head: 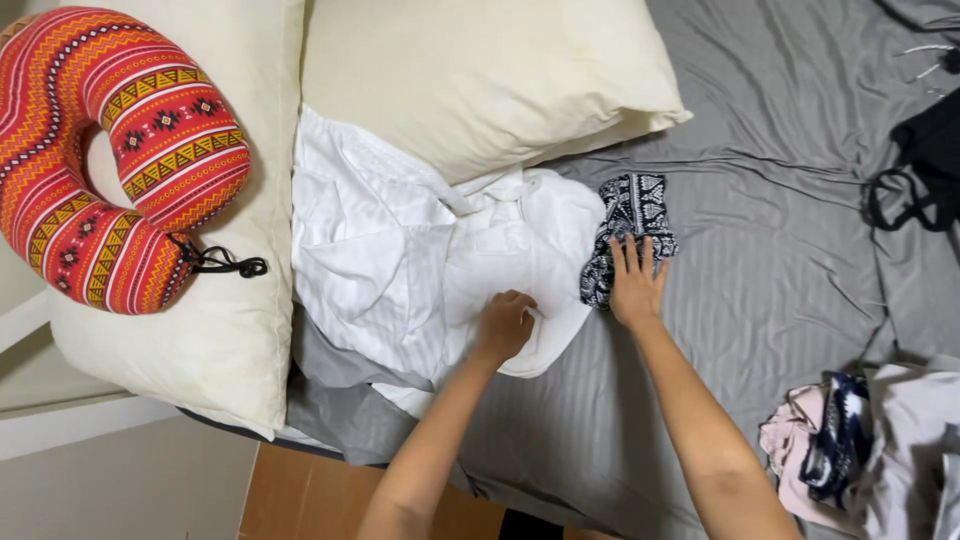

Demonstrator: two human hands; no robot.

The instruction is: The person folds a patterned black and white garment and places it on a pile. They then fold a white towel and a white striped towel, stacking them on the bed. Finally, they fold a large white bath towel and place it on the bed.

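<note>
Left hand [505,325] seemingly gripping white garment [420,260], right hand [635,285] on patterned cloth [630,225]

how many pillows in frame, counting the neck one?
3: one cream pillow at top centre, another cream pillow at left, and the red patterned neck pillow resting on the left one. More may lie out of frame.

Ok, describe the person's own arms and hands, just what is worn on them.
Both forearms are bare as far as the view shows: no sleeves, gloves, watch or bracelet visible. The left hand and right hand show no rings that can be made out.
</note>
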